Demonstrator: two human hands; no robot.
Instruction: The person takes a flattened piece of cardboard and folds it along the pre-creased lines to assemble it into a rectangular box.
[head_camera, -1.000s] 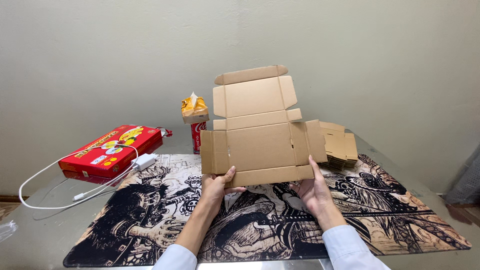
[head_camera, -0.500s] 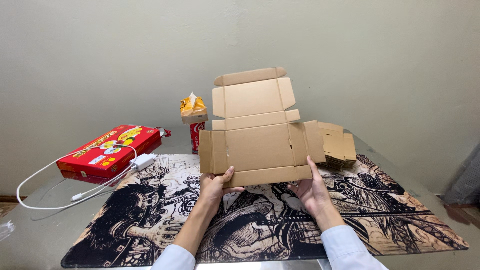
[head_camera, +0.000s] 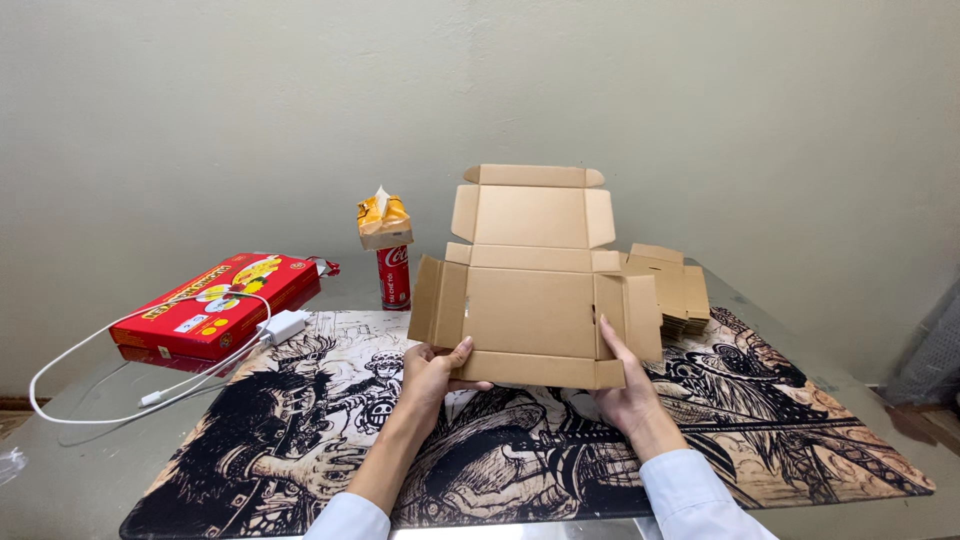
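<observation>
A flat die-cut brown cardboard box blank (head_camera: 530, 290) is held upright above the printed desk mat (head_camera: 300, 460). Its lid panel and flaps point up, and the side flaps are spread out. My left hand (head_camera: 432, 372) grips its lower left edge with the thumb on the front. My right hand (head_camera: 622, 388) holds the lower right corner, fingers lying along the right fold. Both sleeves are light blue.
A stack of flat cardboard blanks (head_camera: 675, 290) lies at the back right. A red drink can (head_camera: 394, 276) carries a small yellow tissue pack (head_camera: 384, 220). A red flat box (head_camera: 215, 305) with a white charger and cable (head_camera: 283, 325) is at the left. Glass table edge (head_camera: 60, 480) surrounds the mat.
The cardboard blank has tilted slightly and the left side flap has swung a little forward. Both hands keep the same hold on its lower edge.
</observation>
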